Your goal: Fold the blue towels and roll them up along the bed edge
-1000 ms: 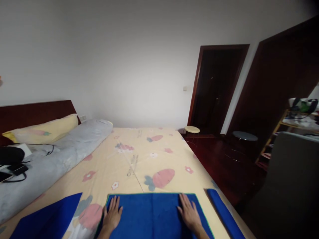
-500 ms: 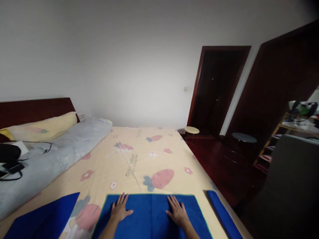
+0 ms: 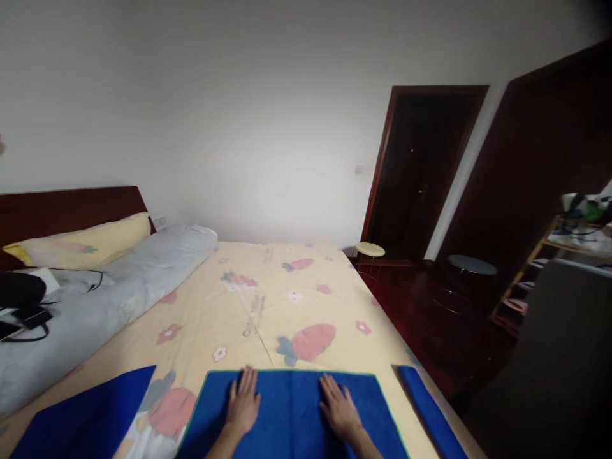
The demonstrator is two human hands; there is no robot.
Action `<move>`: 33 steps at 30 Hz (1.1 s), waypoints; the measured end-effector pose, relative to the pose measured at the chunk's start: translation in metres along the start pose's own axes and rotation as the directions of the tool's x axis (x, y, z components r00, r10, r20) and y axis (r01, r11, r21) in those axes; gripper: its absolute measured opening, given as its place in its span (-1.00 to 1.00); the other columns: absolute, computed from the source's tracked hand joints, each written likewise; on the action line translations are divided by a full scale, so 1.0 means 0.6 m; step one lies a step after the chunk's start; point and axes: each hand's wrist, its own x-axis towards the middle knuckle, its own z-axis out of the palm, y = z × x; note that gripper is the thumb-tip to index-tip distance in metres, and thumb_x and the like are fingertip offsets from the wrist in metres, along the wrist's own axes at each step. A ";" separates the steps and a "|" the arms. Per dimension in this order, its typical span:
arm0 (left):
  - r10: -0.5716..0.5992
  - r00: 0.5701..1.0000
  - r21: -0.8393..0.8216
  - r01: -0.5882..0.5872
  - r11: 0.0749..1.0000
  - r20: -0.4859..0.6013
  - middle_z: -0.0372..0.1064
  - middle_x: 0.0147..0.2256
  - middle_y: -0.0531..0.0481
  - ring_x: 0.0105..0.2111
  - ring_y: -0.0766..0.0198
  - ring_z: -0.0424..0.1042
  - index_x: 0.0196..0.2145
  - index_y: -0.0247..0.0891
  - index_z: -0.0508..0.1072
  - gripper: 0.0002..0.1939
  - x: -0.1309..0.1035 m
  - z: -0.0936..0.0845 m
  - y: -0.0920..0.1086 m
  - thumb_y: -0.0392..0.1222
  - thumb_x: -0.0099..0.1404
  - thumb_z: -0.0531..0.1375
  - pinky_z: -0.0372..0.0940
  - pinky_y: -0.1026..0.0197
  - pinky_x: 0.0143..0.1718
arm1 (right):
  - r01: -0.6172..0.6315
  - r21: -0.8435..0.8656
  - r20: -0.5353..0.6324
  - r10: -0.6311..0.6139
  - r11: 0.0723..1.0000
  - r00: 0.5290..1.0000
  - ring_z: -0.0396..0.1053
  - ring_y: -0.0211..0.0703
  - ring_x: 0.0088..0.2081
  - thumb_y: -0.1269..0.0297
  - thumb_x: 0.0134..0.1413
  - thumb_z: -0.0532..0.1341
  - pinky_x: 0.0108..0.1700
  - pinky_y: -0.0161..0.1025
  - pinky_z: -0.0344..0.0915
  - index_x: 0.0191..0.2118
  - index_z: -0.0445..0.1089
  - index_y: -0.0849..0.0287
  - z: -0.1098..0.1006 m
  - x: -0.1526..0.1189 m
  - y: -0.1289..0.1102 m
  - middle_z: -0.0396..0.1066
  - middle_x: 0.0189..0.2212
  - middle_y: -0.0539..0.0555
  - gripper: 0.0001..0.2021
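Note:
A blue towel [image 3: 291, 414] with green edging lies spread on the bed, its near part cut off by the bottom of the view. My left hand [image 3: 243, 401] rests flat on its left half, fingertips at the far edge. On the right half lies my right hand [image 3: 338, 408], palm down, with its fingers stretched out just short of that edge. A faint crease runs down the towel between the two hands. To the right is a rolled or folded blue cloth [image 3: 428, 408], and to the left lies another blue cloth [image 3: 90, 414].
The bed's patterned sheet [image 3: 306, 306] stretches to the white wall. Along the left are a grey quilt [image 3: 119, 293], a yellow pillow [image 3: 95, 242] and a black device with cables [image 3: 31, 315]. Past the right bed edge stand two stools [image 3: 370, 249] and a dark chair back [image 3: 564, 344].
My left hand has slid right across the towel, toward its middle, and its fingers are closer together. The right hand stays nearly in place. The view has shifted slightly.

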 end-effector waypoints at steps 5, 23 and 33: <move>0.270 0.952 -0.185 -0.241 0.953 0.148 -0.29 0.37 0.17 0.36 0.21 -0.32 0.34 -0.15 -0.12 -0.15 0.022 0.019 0.146 -0.27 0.06 -0.04 -0.33 -0.03 0.35 | 0.127 0.049 0.100 -0.131 0.991 0.986 -0.23 -0.09 0.37 0.21 0.10 -0.02 0.34 0.09 -0.19 0.33 -0.09 0.06 0.029 0.038 -0.138 -0.20 0.36 0.02 -0.35; -0.163 0.914 0.147 0.232 0.962 -0.371 -0.28 0.35 0.00 0.37 0.15 -0.36 0.32 -0.21 -0.13 -0.39 -0.097 0.021 -0.159 -0.04 0.36 -0.19 -0.39 -0.18 0.32 | -0.267 -0.091 -0.472 0.194 0.959 0.860 -0.14 0.08 0.35 -0.19 0.16 -0.15 0.33 0.22 -0.16 0.32 -0.03 0.22 0.062 -0.104 0.119 -0.12 0.35 0.15 -0.25; 0.141 0.989 -0.189 -0.149 0.971 -0.054 -0.22 0.32 0.15 0.32 0.14 -0.09 0.28 0.03 -0.13 -0.42 -0.169 0.198 0.099 -0.09 0.32 -0.10 -0.07 -0.14 0.32 | -0.250 -0.033 -0.392 0.218 0.968 0.894 -0.14 0.07 0.35 -0.02 0.18 -0.11 0.31 0.18 -0.09 0.32 -0.01 0.23 0.131 -0.092 -0.059 -0.10 0.34 0.16 -0.34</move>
